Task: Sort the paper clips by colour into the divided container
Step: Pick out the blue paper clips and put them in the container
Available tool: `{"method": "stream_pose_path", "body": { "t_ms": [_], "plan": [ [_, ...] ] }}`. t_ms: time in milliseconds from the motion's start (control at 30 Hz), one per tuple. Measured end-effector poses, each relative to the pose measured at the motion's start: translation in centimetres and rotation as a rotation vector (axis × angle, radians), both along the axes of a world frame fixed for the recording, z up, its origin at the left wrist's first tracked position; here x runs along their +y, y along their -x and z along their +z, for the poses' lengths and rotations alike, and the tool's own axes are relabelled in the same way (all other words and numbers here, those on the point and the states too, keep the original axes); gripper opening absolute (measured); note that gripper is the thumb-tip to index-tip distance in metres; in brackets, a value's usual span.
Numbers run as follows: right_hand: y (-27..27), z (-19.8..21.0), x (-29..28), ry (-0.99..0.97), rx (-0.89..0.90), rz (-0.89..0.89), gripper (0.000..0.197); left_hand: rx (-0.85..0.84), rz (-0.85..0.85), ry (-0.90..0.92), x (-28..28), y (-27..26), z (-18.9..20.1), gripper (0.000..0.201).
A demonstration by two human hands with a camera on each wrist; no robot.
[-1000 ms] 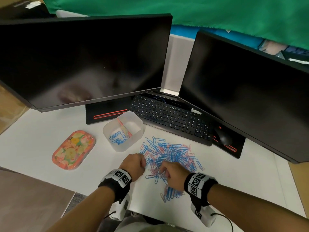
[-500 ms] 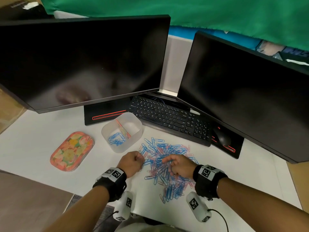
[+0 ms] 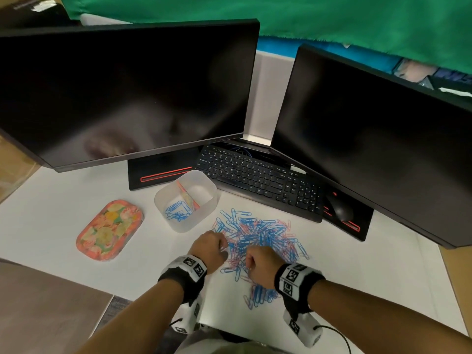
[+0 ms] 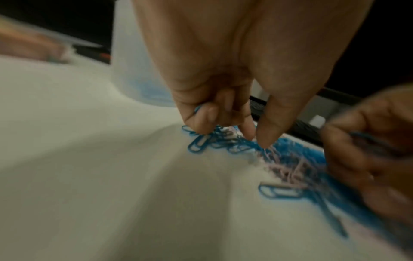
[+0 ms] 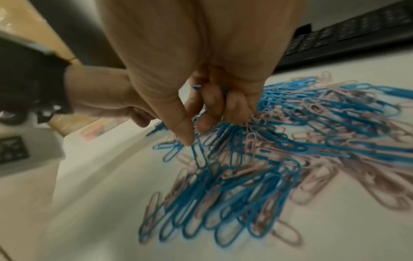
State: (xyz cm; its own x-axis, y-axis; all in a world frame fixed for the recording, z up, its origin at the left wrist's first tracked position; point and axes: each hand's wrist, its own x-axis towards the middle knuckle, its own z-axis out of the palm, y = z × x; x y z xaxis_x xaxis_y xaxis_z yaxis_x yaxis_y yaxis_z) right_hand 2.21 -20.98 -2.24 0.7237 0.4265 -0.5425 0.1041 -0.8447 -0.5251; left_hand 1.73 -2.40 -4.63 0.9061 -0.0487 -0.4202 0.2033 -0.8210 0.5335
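Observation:
A heap of blue and pink paper clips lies on the white desk in front of the keyboard. The translucent divided container stands left of the heap, with blue clips in its near compartment. My left hand sits at the heap's left edge, its curled fingers holding blue clips. My right hand hovers over the heap's near side; its curled fingers grip blue clips, and the thumb tip touches the pile.
Two dark monitors stand behind a black keyboard and a mouse. A flowered oval tin lies left of the container. The desk's near edge runs just below my wrists.
My right hand has drawn back towards me, from the heap's middle to its near side. The left hand has stayed at the heap's left edge.

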Motion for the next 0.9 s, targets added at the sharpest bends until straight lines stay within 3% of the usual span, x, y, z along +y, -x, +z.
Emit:
{"method": "stream_pose_path", "body": {
  "t_ms": [167, 333, 533, 600, 700, 767, 900],
  "plan": [
    [0.8, -0.6, 0.7, 0.027, -0.075, 0.094, 0.029, -0.057, -0.043, -0.081, -0.3, 0.1, -0.6, 0.007],
    [0.5, -0.6, 0.5, 0.032, -0.059, 0.016, 0.038, -0.066, -0.041, -0.069, -0.1, 0.2, -0.4, 0.008],
    [-0.1, -0.2, 0.0, 0.016, -0.015, 0.003, 0.033, -0.049, 0.065, 0.081, 0.6, 0.3, 0.4, 0.007],
    [-0.4, 0.4, -0.1, -0.013, 0.035, 0.023, 0.024, -0.02, 0.086, 0.136, 0.8, 0.4, 0.6, 0.012],
    [-1.0, 1.7, -0.1, -0.061, 0.123, 0.013, 0.03, 0.055, 0.124, 0.205, 1.1, 0.1, 1.2, 0.028],
    [-1.6, 2.9, 0.1, -0.107, 0.182, -0.038, 0.03, 0.122, 0.206, 0.354, 1.1, -0.3, 2.1, 0.032],
    [-3.1, 4.6, 1.0, -0.243, 0.388, -0.17, 0.025, 0.31, 0.552, 0.776, 1.4, -0.6, 5.0, 0.032]
  ]
}}
